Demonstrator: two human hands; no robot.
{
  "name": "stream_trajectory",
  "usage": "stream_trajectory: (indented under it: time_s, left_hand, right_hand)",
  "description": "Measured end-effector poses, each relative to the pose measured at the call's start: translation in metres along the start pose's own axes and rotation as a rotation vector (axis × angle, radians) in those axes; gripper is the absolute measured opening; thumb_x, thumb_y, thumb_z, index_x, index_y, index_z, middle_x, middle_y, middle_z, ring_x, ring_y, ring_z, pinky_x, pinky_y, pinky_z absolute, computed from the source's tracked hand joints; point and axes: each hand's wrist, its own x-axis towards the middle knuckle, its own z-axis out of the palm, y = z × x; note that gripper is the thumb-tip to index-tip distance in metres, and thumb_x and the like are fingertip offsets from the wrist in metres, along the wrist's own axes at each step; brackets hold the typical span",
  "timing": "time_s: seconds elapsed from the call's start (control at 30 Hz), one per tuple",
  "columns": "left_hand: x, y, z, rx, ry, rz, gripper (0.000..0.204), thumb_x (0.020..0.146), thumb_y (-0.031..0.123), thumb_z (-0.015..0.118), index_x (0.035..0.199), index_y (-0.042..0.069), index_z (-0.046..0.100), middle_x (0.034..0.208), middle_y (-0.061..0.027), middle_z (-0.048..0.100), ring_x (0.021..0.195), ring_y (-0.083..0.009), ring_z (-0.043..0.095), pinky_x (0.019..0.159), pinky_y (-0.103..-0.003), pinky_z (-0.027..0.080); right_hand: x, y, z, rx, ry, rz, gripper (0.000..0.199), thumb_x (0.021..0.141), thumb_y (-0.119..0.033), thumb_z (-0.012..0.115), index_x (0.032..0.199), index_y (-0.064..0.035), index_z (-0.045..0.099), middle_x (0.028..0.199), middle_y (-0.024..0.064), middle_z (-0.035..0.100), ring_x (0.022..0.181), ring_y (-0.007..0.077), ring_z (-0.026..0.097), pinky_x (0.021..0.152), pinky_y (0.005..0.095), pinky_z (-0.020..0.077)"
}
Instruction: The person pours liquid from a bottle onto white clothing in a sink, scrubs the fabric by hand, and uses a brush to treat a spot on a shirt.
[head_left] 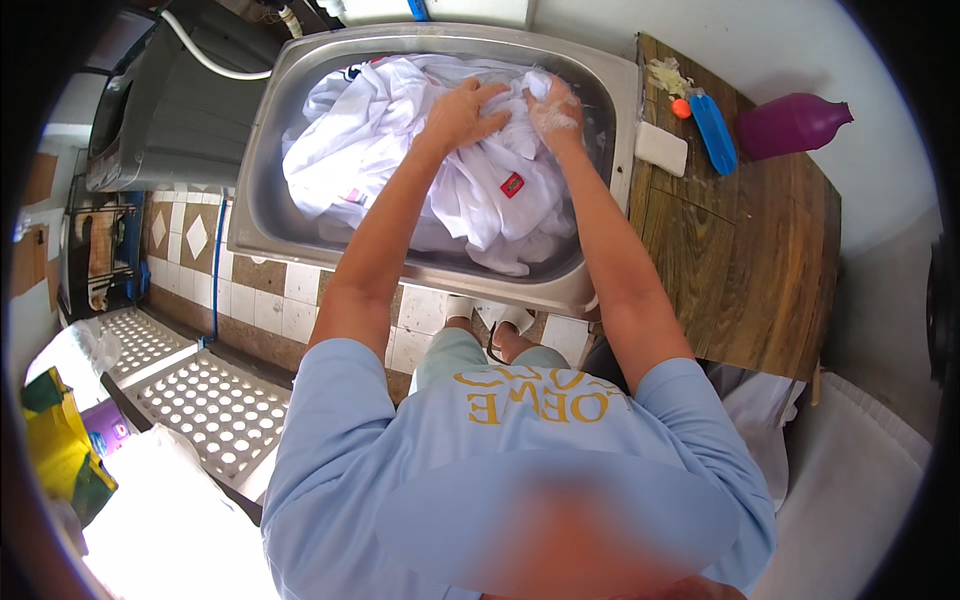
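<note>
blue shirt, hands on white garments, sink

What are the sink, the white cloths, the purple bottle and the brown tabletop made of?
Sink: metal, probably steel; grey with a dull shine.
White cloths: thin, soft-looking fabric, bunched in wet-looking folds; which fibre, I can't tell.
Purple bottle: probably smooth plastic, softly shiny.
Brown tabletop: wood-grained planks, maybe real wood, maybe printed covering.
</note>
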Motion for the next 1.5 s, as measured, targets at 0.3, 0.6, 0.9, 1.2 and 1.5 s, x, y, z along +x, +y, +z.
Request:
stream_trajectory:
  time_s: [0.3,0.6,0.9,1.2,1.5]
  left_hand:
    - [-0.002,-0.013,0.023,0.148,-0.015,0.005,0.052,0.076,0.035,0.068,0.125,0.021,0.058,0.117,-0.0181,0.058,0.109,-0.039,0.055,0.092,-0.046,0.045]
    - [0.006,-0.014,0.015,0.025,-0.097,-0.05,0.063,0.071,0.041,0.077,0.127,0.017,0.058,0.119,-0.0147,0.062,0.108,-0.0341,0.059,0.089,-0.042,0.047]
    - [0.001,-0.025,-0.041,-1.119,-0.258,-0.289,0.041,0.083,0.03,0.074,0.114,0.005,0.065,0.104,-0.0014,0.067,0.097,-0.0108,0.059,0.089,-0.028,0.046]
    - [-0.01,-0.018,-0.046,-1.017,-0.145,-0.241,0.035,0.089,0.026,0.067,0.118,0.007,0.062,0.107,-0.0004,0.066,0.098,-0.009,0.059,0.088,-0.026,0.046]
    - [-0.014,0.042,-0.021,-1.305,0.184,-0.129,0.032,0.076,0.017,0.079,0.104,0.006,0.068,0.092,-0.0009,0.069,0.087,-0.0098,0.062,0.077,-0.029,0.05]
  right_hand:
    - [-0.007,0.035,0.048,-0.38,0.099,0.011,0.028,0.078,-0.024,0.067,0.1,-0.0066,0.063,0.095,0.0188,0.067,0.092,0.0377,0.064,0.083,0.0454,0.0515]
    - [0.003,0.028,0.018,0.578,-0.128,0.304,0.031,0.081,-0.027,0.068,0.099,-0.001,0.067,0.098,0.0175,0.068,0.091,0.0295,0.066,0.08,0.0415,0.0525]
    - [-0.003,-0.024,-0.038,1.638,-0.302,0.348,0.036,0.092,-0.028,0.063,0.113,0.0003,0.059,0.109,0.01,0.065,0.1,0.0222,0.063,0.091,0.0359,0.049]
    - [-0.007,-0.03,-0.04,1.684,-0.347,0.321,0.039,0.089,-0.025,0.065,0.115,0.0026,0.058,0.111,0.0125,0.064,0.105,0.0256,0.06,0.094,0.0399,0.0459]
    - [-0.009,-0.039,-0.004,1.769,-0.382,0.882,0.061,0.092,-0.056,0.05,0.116,-0.0006,0.059,0.117,0.0161,0.062,0.117,0.0346,0.054,0.102,0.0505,0.0409]
